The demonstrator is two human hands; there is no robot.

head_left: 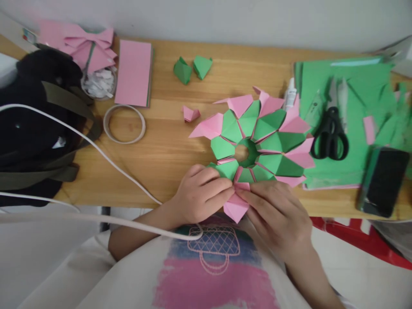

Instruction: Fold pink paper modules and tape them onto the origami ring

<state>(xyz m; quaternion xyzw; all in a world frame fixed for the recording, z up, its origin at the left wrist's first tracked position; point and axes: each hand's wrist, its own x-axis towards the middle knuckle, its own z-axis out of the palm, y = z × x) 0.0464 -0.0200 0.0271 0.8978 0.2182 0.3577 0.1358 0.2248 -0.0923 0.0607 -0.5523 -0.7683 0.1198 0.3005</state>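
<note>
A ring of folded green and pink paper pieces lies on the wooden table, with a round hole in its middle and pink points around its outside. My left hand is closed on the near left edge of the ring. At the near edge, my right hand pinches a pink folded piece that points toward my body. The fingertips of both hands almost meet at this piece. Some of the ring's near side is hidden under my fingers.
Loose green pieces and a small pink piece lie behind. Tape roll, pink paper stack, black bag and white cable are left; glue bottle, scissors, green sheets and phone right.
</note>
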